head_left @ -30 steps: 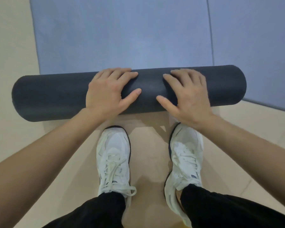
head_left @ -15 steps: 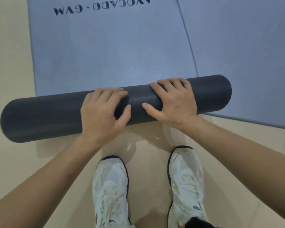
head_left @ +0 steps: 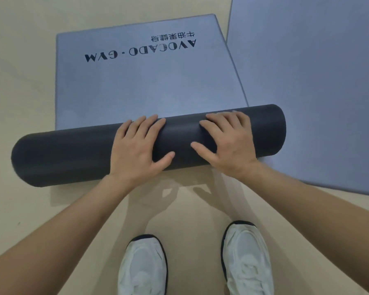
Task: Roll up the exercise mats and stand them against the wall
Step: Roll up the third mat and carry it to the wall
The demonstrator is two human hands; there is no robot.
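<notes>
Mat, printed AVOCADO · GYM, partly rolled

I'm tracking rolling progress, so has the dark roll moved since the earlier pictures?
Yes. The dark roll has travelled forward along the floor, closer to the AVOCADO GYM lettering.

A smooth, pale beige floor fills the left side, the far edge and the whole near part of the scene, its faintly glossy surface carrying soft shadows near the middle. A tiny dark speck lies on it at the near left. Two white mesh lace-up sneakers with dark navy toe trim stand on the floor at the near edge, toes pointing away: the left sneaker nearer, the right sneaker slightly farther, with bare floor between them.
</notes>
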